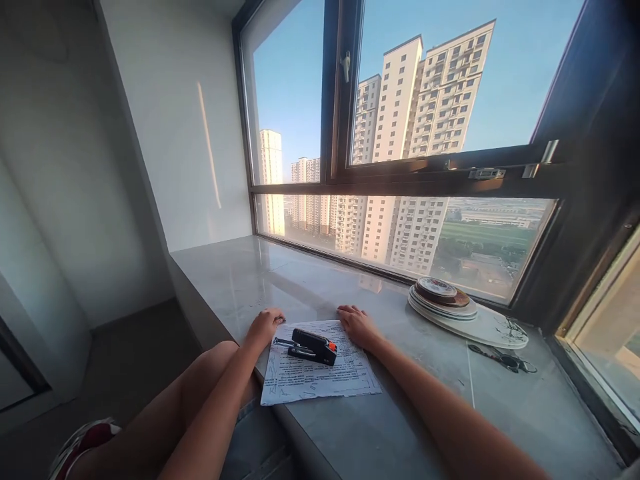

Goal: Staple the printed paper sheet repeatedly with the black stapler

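Note:
A printed sheet of paper [320, 385] lies on the grey stone windowsill, its front edge reaching slightly over the sill's edge. On top of it rests a black stapler [313, 347] with an orange-red patch at its right end; a thin metal strip sticks out at its left end. My left hand [266, 328] lies by the paper's upper left corner, fingers loosely bent, holding nothing that I can see. At the upper right corner my right hand [357, 323] rests flat with the fingers stretched out. Both hands are apart from the stapler.
To the right, a stack of plates [443, 297] sits on an oval white board [500, 331] against the window. Scissors [505, 360] lie in front of it. A dark window frame [345, 180] borders the sill [425, 373]. My bent leg is at the lower left.

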A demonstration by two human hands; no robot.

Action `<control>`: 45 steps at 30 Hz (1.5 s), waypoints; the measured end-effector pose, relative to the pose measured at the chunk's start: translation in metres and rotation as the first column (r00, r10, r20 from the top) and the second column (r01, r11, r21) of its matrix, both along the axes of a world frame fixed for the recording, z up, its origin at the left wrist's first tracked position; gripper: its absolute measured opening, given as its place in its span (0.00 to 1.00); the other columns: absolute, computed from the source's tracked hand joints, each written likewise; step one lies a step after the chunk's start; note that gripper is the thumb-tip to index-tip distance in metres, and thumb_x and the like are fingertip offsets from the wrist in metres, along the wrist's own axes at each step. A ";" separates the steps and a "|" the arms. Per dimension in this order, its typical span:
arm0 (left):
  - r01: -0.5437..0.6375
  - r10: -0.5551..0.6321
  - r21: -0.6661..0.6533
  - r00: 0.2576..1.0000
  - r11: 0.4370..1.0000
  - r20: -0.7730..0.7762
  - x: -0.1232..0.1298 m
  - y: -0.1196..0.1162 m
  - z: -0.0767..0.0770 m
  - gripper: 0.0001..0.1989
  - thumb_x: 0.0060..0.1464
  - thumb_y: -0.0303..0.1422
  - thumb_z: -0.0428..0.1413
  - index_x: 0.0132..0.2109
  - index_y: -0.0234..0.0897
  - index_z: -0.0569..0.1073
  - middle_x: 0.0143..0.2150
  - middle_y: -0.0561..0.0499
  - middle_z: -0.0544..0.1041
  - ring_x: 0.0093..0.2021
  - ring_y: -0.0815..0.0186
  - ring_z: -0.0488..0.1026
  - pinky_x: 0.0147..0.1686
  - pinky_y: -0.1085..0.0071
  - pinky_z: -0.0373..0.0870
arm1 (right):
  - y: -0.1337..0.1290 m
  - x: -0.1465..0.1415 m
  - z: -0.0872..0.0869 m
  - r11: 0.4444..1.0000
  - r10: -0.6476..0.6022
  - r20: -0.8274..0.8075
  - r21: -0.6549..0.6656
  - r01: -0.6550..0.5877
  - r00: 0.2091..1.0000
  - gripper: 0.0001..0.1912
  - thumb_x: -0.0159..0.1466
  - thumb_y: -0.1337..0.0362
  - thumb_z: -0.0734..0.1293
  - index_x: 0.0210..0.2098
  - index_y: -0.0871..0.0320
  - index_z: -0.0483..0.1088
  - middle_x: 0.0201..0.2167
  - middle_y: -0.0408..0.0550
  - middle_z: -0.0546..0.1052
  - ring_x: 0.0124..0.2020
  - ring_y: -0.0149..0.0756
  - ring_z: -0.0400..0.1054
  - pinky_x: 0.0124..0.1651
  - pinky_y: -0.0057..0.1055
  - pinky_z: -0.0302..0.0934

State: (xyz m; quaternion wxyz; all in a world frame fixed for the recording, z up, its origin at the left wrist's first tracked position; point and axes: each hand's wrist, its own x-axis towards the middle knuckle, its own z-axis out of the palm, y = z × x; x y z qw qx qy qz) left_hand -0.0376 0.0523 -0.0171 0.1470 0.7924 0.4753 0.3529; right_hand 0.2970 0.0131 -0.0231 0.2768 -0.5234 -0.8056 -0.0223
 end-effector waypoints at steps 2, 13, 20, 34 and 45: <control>-0.061 0.059 0.021 0.996 0.998 0.063 -0.001 -0.008 0.004 0.10 0.58 0.32 0.53 0.40 0.39 0.80 0.37 0.45 0.81 0.40 0.58 0.77 0.45 0.65 0.69 | -0.005 -0.004 0.006 0.998 0.024 -0.074 0.051 -0.020 0.997 0.15 0.69 0.65 0.60 0.50 0.54 0.75 0.54 0.54 0.75 0.54 0.46 0.68 0.53 0.47 0.64; -0.051 0.072 -0.067 0.931 0.996 0.357 -0.005 -0.068 0.011 0.15 0.57 0.42 0.57 0.46 0.41 0.81 0.40 0.46 0.82 0.38 0.58 0.78 0.39 0.67 0.72 | -0.057 -0.058 0.050 0.800 0.557 -0.434 0.048 -0.599 0.709 0.22 0.69 0.46 0.62 0.48 0.58 0.73 0.46 0.52 0.74 0.42 0.38 0.70 0.46 0.35 0.66; -0.075 0.076 -0.017 0.932 0.997 0.355 0.000 -0.090 0.014 0.13 0.57 0.42 0.57 0.46 0.44 0.81 0.41 0.48 0.81 0.37 0.60 0.75 0.38 0.68 0.71 | -0.067 -0.068 0.040 0.806 0.558 -0.269 -0.048 -0.589 0.785 0.25 0.62 0.63 0.67 0.58 0.52 0.62 0.43 0.47 0.77 0.38 0.37 0.71 0.44 0.32 0.65; 0.039 -0.047 0.089 0.995 0.995 0.091 0.005 -0.089 0.003 0.09 0.61 0.30 0.56 0.44 0.44 0.80 0.46 0.47 0.74 0.51 0.57 0.69 0.55 0.60 0.65 | -0.064 -0.065 0.036 0.791 0.556 -0.290 -0.102 -0.603 0.779 0.24 0.66 0.60 0.65 0.60 0.55 0.60 0.47 0.50 0.77 0.43 0.39 0.71 0.48 0.35 0.64; 0.041 -0.042 0.069 0.999 0.997 0.022 0.001 -0.080 -0.004 0.09 0.62 0.31 0.56 0.46 0.44 0.80 0.47 0.48 0.74 0.51 0.60 0.71 0.55 0.61 0.66 | -0.060 -0.064 0.034 0.782 0.564 -0.306 -0.102 -0.615 0.767 0.24 0.66 0.59 0.65 0.59 0.53 0.59 0.47 0.50 0.76 0.41 0.40 0.70 0.45 0.34 0.63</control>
